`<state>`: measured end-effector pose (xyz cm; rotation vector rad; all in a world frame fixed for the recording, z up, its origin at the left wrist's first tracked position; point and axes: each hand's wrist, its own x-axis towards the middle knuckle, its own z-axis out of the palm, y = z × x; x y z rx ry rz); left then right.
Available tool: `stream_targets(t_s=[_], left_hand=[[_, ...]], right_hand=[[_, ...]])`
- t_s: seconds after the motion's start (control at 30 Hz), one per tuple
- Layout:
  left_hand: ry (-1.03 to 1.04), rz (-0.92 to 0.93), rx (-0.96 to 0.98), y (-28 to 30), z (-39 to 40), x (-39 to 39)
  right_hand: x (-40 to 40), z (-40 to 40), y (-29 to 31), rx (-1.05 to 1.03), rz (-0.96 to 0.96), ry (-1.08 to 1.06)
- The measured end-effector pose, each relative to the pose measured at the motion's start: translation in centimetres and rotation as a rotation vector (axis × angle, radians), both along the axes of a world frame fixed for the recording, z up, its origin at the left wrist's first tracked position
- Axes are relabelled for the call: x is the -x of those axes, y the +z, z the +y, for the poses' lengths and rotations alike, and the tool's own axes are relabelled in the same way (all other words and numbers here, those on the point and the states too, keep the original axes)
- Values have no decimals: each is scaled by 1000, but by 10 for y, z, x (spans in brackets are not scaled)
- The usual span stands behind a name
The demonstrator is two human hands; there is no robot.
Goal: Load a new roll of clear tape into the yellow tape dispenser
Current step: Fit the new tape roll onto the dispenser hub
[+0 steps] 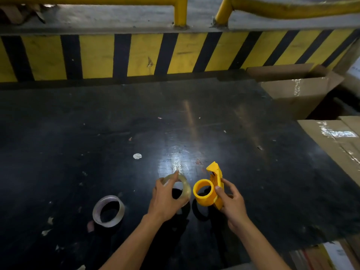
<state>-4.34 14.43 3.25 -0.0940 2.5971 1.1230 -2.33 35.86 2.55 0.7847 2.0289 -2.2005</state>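
No text, label or number can be read; the print on the white box [355, 70] at the far right is too blurred.

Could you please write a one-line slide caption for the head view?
Left hand holds clear tape roll beside yellow dispenser in right hand.

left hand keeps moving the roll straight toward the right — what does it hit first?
Probably the dispenser's hub: the left hand's roll sits just beside its open end. Depth alignment is unclear.
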Motion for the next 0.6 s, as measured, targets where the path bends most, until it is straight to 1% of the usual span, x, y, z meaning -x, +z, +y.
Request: stream_targets(t_s=[0.1, 0.23, 0.33, 0.53, 0.6], left_hand=[[104, 25, -129, 4, -11, -6], [181, 42, -219, 18, -17, -15], [249, 16, -243, 30, -15, -19], [262, 32, -315, 46, -12, -23], [227, 28, -333, 49, -16, -23]], right_hand=[[2, -15, -3, -22, 27, 38], [6, -39, -2, -21, 46, 104], [6, -58, 3, -18, 75, 144], [5, -80, 9, -13, 126, 143], [5, -83, 8, -17, 134, 127]])
